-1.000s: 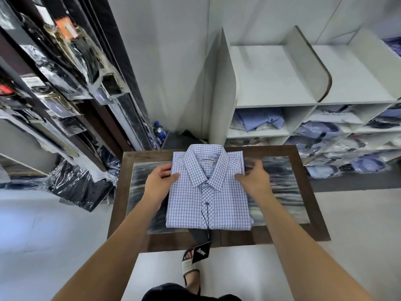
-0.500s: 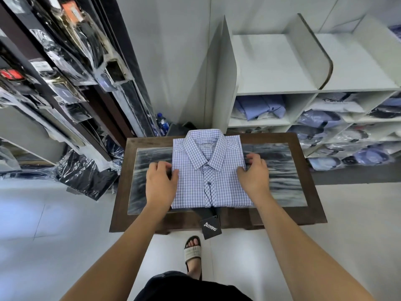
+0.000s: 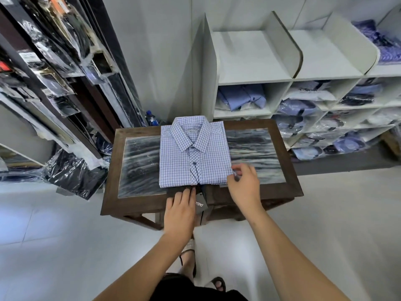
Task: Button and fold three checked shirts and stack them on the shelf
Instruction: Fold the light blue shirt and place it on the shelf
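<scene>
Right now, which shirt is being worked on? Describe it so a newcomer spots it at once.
Find the dark wooden table in front of the white shelf unit. The folded checked shirt lies on it, collar towards the shelves. Unlike the bagged shirts in the shelves, it is unwrapped, with a black hang tag dangling off the table's near edge.

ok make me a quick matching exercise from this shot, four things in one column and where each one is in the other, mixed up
Things:
1. checked shirt
2. left hand
3. right hand
4. black tag

Places:
a. at the shirt's near right corner
b. hanging over the table's front edge
c. folded flat on the table
d. at the table's front edge, beside the tag

Pairs: 1-c, 2-d, 3-a, 4-b
</scene>
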